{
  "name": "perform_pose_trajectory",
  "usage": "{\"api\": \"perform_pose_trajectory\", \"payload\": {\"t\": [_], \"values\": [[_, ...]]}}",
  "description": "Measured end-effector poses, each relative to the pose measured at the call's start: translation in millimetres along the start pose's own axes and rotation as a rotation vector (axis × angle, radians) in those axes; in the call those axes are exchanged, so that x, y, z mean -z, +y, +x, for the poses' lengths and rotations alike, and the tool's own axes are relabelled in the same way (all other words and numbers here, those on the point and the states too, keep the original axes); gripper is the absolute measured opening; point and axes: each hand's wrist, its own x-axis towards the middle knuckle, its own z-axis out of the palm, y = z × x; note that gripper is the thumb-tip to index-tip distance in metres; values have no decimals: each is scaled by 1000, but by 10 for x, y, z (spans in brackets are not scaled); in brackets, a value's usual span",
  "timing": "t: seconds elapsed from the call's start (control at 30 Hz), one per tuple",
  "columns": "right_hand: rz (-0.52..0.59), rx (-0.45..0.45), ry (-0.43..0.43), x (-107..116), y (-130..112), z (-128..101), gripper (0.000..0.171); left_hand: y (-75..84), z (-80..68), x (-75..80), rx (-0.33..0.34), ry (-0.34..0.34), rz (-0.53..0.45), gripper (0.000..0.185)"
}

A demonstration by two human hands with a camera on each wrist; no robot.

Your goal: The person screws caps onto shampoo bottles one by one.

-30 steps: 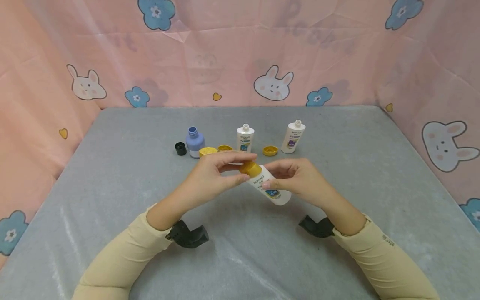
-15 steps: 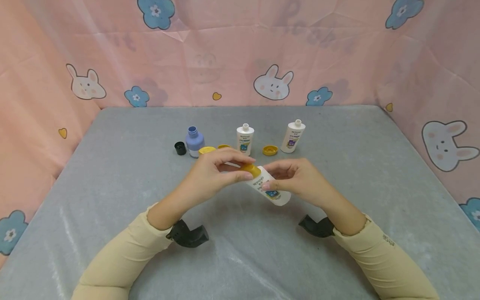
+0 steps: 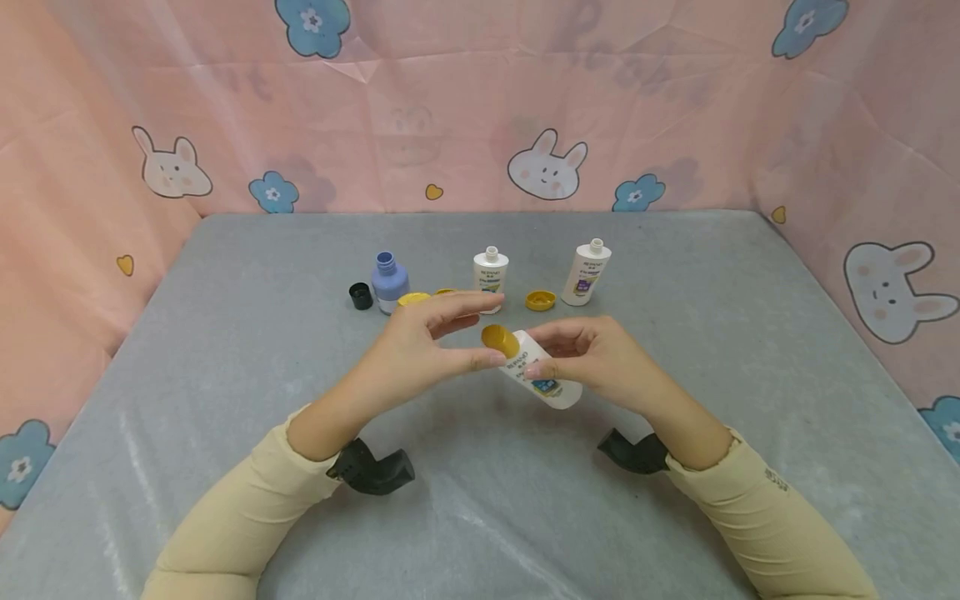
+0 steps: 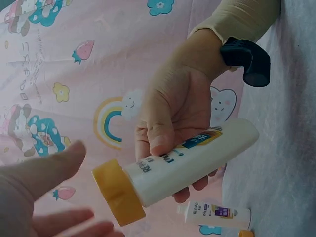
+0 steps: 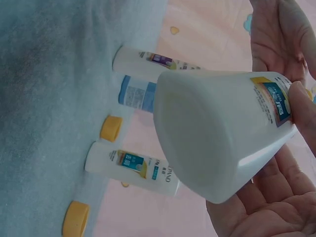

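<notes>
Just letting go of the yellow cap [image 3: 500, 340] with the left hand [image 3: 420, 350], going from a pinch to widely spread fingers, now poised around it and clear of it in the left wrist view. Meanwhile gripping the white bottle [image 3: 557, 397] with the right hand [image 3: 596, 358], with the thumb pressed over the front, keeping it tilted above the grey table [image 3: 480, 533], cap end up and to the left. Still wearing that cap, so not yet uncapped; probably a release between turns, judging by the pose. On to the lettering: reading REPAND just below the cap, then Chinese characters too small to trust, then a blue-and-yellow label partly under the thumb. Farther back, spotting REPAND again on the open purple-label bottle [image 3: 587, 275] and, from the right wrist, most of it on the open blue-green-label bottle [image 3: 491, 268]. Finding no readable word on the blue bottle [image 3: 391, 285], standing open beside a black cap [image 3: 361, 296], nor on a loose yellow lid [image 3: 540, 301].
</notes>
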Motion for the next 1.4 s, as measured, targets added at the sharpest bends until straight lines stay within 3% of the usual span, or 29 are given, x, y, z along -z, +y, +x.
{"api": "perform_pose_trajectory", "payload": {"t": [0.2,0.33,0.5,0.83,1.0,1.1,1.23,1.4], "values": [[-23,-8,12,2,18,19,39,21,2,-30,158,80,-8,45],[-24,-6,10,-4,18,23,38,7,17,-65,193,88,22,38],[-34,-8,12,-7,17,21,38,-4,19,-71,181,77,42,30],[-35,-15,21,14,16,6,39,-23,34,-33,115,-21,-30,43],[-39,-10,22,13,-3,3,38,-9,32,-14,113,-54,-81,53],[-37,-14,24,12,-16,-4,39,-12,39,-18,127,-39,-83,59],[-37,-15,24,8,-18,-2,38,-33,47,-43,134,8,-37,50],[-45,-13,21,11,-14,-3,38,-44,36,-57,86,18,-9,40]]}}
